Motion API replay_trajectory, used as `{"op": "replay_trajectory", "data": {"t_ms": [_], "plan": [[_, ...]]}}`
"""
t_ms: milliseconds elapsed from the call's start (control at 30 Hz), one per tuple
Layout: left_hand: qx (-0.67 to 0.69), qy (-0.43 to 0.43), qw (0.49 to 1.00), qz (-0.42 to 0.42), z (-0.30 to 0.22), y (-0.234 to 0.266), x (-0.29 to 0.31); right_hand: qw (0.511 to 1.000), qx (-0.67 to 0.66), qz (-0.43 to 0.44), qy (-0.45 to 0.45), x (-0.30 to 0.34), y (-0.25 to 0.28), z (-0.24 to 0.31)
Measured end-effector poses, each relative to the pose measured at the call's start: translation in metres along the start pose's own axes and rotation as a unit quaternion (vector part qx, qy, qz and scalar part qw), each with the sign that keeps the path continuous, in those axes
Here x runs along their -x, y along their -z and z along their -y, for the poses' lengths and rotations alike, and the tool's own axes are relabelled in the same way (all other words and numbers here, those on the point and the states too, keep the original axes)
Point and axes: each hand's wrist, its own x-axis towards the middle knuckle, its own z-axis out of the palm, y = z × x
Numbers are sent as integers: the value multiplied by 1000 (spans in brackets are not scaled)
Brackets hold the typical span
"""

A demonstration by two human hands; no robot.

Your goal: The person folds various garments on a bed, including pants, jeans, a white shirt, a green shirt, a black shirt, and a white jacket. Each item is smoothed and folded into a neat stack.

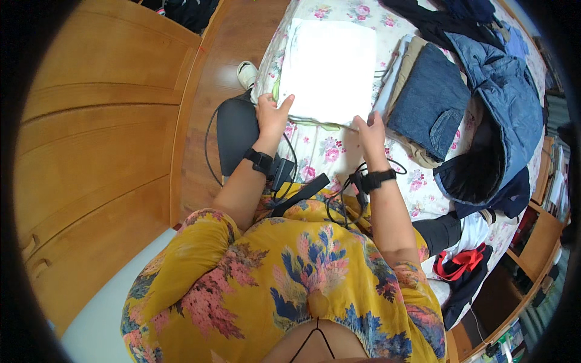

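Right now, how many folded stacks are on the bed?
2: the white-topped stack at the left hand and right hand, and the denim-topped stack right of it. The blue jacket may hide others.

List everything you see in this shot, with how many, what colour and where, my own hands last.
Folded fabric pile: one, white, green edging, on the bed's near left
Folded denim garment: one, dark blue, atop tan and pale-blue folded clothes right of the white pile
Padded jacket: one, blue, dark lining, far right
Dark clothes: several, black and navy, top right
Red garment: one, red, lower right
Floral bedspread: one, white and pink, under the clothes
Wooden wardrobe: one, orange-brown, left
Wooden shelving: one unit, brown, right edge
Shoe: one, white, left of the bed
Black cables: several, around the wrists
Wrist straps: two, black
Floral top: one, yellow, bottom
Left hand, right hand: two, bare, at the white pile's near corners
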Motion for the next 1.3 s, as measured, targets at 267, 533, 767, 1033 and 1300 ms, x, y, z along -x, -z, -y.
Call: {"op": "replay_trajectory", "data": {"t_ms": [267, 533, 767, 1033, 1300], "plan": [[311, 91, 924, 201, -12, 15, -4, 892, -412, 156, -100, 4, -7, 14], [313, -37, 928, 200, 20, 17, -22, 956, -272, 86, -73, -1, -41, -4], [227, -31, 961, 154, 33, -12, -23, 914, -356, 90, -174, -6, -66, -8], [276, 52, 935, 218, 12, -35, -29, 888, -388, 118, -216, -27, -46, 8], [542, 72, 796, 260, -34, 76, 2, 903, -374, 43, -209, -43, -42, -9]]}}
